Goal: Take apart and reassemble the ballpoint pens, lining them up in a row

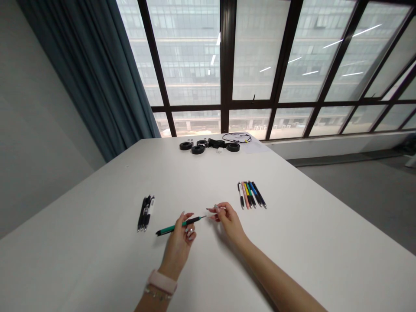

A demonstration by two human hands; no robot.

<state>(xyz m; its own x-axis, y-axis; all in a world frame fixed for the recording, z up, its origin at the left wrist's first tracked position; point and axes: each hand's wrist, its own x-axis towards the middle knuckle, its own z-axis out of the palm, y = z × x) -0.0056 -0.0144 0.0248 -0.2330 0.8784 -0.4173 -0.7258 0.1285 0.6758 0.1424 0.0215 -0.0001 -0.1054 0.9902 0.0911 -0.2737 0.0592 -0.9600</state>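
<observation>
White surface [292, 242] under tall windows: at lower centre of the frame the left hand [182, 237] pinches a light, stiff, slick green pen [177, 227] mid-barrel, its best hold, while the right hand [227, 216], grip narrow, nips a small part at its tip.

A: Colours, quick — the pen [177, 227] in the left hand [182, 242]?

B: Green barrel, black at both ends. White worktop [292, 242] under it, plain, no pattern.

A: And that row of pens [251, 195] to the right?

B: White, pink, yellow, green, blue, then black. The left bunch [145, 212] is mostly black, one white.

A: Further back?

B: Black rings [209, 145], black cable [236, 138]. Teal-blue curtain [97, 78], black window frames [227, 65]. Pale pink watch strap [161, 282] on the wrist.
</observation>
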